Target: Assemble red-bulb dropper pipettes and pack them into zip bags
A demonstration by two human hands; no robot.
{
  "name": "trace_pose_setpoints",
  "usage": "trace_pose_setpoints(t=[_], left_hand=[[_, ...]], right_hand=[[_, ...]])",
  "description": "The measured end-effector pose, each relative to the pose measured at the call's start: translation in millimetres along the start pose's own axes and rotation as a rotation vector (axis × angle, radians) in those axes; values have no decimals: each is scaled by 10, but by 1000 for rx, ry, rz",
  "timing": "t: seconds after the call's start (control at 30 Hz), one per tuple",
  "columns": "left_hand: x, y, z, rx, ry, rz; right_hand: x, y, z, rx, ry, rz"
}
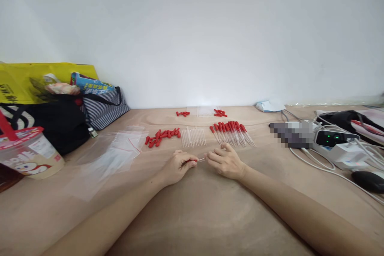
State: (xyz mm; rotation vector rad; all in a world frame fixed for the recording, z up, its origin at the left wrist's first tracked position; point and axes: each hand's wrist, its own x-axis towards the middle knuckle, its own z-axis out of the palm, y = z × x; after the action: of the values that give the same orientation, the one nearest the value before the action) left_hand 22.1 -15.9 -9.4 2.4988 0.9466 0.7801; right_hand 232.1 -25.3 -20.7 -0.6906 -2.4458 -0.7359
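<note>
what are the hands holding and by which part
The left hand pinches a red cap by its sides; the right hand holds a clear tube by the end farther from the cap.

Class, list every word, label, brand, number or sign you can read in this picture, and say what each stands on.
No text can be read with certainty.
Drink cup: pale lettering above a pictured snowman, too blurred to quote.
White label on the cup: too small.
Yellow bag: dark characters by the picture's edge, too blurred.
Blue packet: yellow characters, too blurred.
Black bag: curved white marks, unreadable.
</note>
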Motion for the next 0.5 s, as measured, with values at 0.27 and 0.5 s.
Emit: trace_pose_setpoints(t=[0.27,0.5], left_hand=[[-4,-25,9,57,35,29],[-17,5,21,137,-31,106]], right_hand=[[54,-96,15,198,21,236],[93,-99,18,413,-99,313]])
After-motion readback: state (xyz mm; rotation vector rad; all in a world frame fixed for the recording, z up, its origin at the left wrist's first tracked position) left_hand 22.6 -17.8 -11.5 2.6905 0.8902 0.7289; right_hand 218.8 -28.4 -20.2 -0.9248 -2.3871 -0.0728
